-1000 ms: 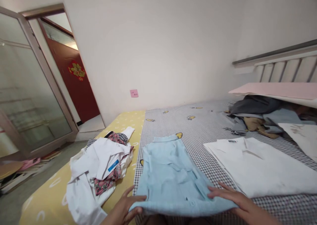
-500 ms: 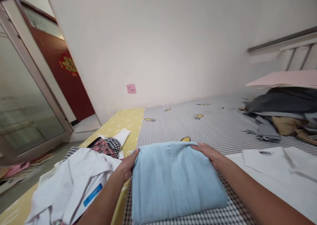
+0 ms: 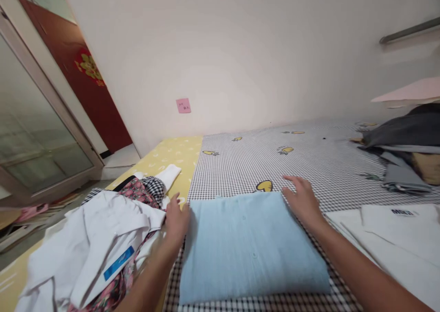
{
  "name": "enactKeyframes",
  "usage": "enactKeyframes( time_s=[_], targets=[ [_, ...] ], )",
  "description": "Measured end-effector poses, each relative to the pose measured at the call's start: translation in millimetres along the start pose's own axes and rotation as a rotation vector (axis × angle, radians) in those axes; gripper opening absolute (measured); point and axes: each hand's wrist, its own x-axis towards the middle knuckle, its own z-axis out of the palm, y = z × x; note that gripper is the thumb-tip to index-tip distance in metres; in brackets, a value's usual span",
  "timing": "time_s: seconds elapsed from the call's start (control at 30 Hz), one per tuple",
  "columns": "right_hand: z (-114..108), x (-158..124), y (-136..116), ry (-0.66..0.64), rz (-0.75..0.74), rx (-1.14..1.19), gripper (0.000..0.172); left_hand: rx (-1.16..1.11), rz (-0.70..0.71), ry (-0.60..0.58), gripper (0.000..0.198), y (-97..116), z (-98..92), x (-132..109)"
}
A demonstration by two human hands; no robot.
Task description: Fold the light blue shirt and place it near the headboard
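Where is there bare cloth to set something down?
Widest: the checked cloth between the folded blue garment and the wall. Smaller: the yellow cloth beyond the clothes pile. Crowded: near left, under that pile; right, with the white garment and dark clothes; and around the left hand, between pile and garment.

Wht shirt (image 3: 409, 243) partly past R edge, pink note (image 3: 183, 106) txt illegibly small.

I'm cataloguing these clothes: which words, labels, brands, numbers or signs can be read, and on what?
"M…": neck label of the folded white garment; other letters blurred.
Pink note on the wall: handwriting too small to read.
Blue label on the rumpled white garment: unreadable.
Red-and-gold door emblem: any lettering blurred.
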Motion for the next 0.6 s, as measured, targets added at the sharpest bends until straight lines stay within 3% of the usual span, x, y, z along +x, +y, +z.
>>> enactKeyframes(
  time_s=[0.1,0.17,0.23,0.3,0.4,0.6],
  targets=[
    [11,-35,-17,-0.108,-0.386,-0.318,0.044,0.397,0.361,-0.005,0.048,11,8.6,-30],
    [27,-56,-15,-0.290,-0.426,-0.489,0.049,0.680,0.520,-0.125,0.048,4,21.4,-47],
    [44,-69,-2,-0.432,-0.371,-0.637,0.052,0.849,0.521,-0.321,0.050,-13,34.5,-57],
    [56,-73,16,-0.483,-0.342,-0.726,0.053,0.940,0.468,-0.461,0.051,-33,43.7,-58],
    [62,-73,34,-0.457,-0.379,-0.758,0.053,0.968,0.410,-0.480,0.053,-50,48.0,-54],
    [64,-74,40,-0.422,-0.415,-0.736,0.053,0.947,0.390,-0.466,0.054,-48,48.0,-55]
  ],
)
